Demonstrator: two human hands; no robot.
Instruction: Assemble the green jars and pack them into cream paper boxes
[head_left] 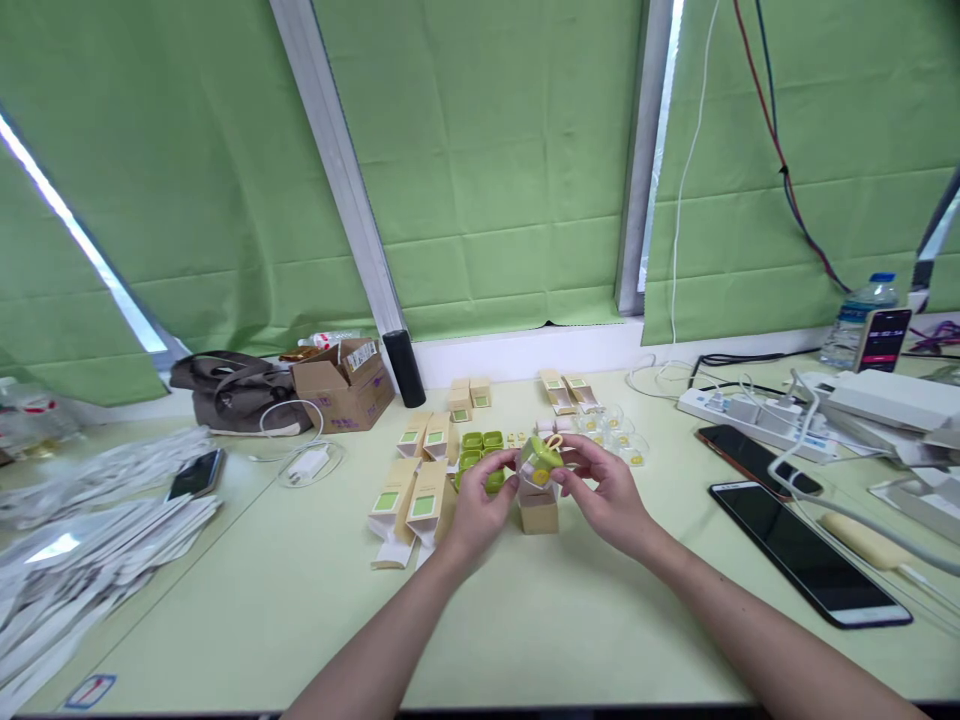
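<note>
Between both hands is a small clear container with a green lid and a yellow loop (541, 459). My left hand (486, 497) grips it from the left, and my right hand (600, 490) holds its right side with bent fingers. Just beneath it stands a small open cardboard box (540, 515); whether the container touches it I cannot tell. Green square cups (472, 441) lie behind my left hand, partly hidden by it. Clear domed pieces with yellow centres (634, 450) rest beyond my right hand. Open kraft boxes with green labels (426, 505) lie left of my left hand.
At the left are stacked white paper strips (112, 545) and a phone (196, 474). A brown carton (345, 385), a grey bag (232, 392) and a black cylinder (404, 368) stand at the back. To the right are a large phone (806, 550), a power strip (757, 420) and cables.
</note>
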